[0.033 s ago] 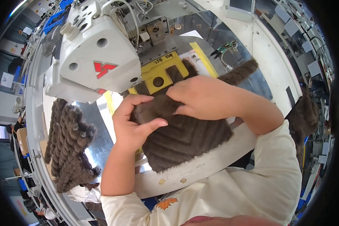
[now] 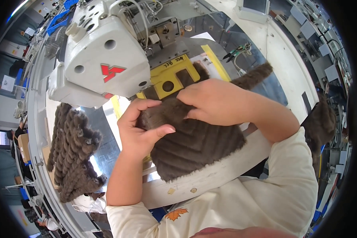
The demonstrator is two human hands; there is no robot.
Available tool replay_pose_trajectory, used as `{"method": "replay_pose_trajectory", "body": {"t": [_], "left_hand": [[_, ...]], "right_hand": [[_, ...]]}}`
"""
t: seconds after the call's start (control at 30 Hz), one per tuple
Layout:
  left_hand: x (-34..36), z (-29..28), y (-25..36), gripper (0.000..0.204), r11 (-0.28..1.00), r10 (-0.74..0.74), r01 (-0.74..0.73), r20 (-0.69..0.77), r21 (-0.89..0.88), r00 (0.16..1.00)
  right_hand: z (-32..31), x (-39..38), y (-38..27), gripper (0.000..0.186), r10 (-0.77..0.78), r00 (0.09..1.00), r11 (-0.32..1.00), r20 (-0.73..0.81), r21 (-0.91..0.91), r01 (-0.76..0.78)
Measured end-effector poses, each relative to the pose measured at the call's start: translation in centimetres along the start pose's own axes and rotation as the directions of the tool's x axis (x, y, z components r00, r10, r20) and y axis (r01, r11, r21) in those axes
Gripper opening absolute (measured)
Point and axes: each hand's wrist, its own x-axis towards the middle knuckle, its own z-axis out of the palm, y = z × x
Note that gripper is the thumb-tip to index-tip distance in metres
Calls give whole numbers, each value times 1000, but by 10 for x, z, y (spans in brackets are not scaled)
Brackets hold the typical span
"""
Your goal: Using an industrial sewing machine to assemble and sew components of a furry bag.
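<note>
A dark brown fur piece [image 2: 198,146] with ribbed, V-shaped lines lies in front of the sewing machine. My left hand [image 2: 141,129] grips a bunched upper part of it, thumb on the near side and fingers on the far side. Close by, my right hand [image 2: 214,101] has curled fingers pinching the same fur; its fingertips are partly hidden. Just beyond both hands sits a yellow template plate [image 2: 176,77] with cut-outs and a round hole, brown fur showing through its openings.
The white sewing machine head [image 2: 103,59] stands at upper left. A second, bumpy brown fur piece [image 2: 73,154] lies at left. Green-handled snips [image 2: 238,51] and a narrow fur strip [image 2: 254,76] are at upper right. The white table edge [image 2: 210,170] curves in front of me.
</note>
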Motion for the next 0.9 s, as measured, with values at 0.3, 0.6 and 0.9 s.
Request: {"method": "replay_pose_trajectory", "body": {"t": [0.3,0.6,0.9], "left_hand": [[-6,-6,-9,45,982,188,-187,17,-35,982],[-9,13,11,36,999,43,-44,19,9,999],[-8,6,-9,21,928,86,-91,-29,-361,996]], "right_hand": [[15,8,0,20,5,998,989,62,149,-14],[25,6,-14,24,15,996,974,-91,225,6],[12,17,-22,45,215,815,950,538,78,-302]]}}
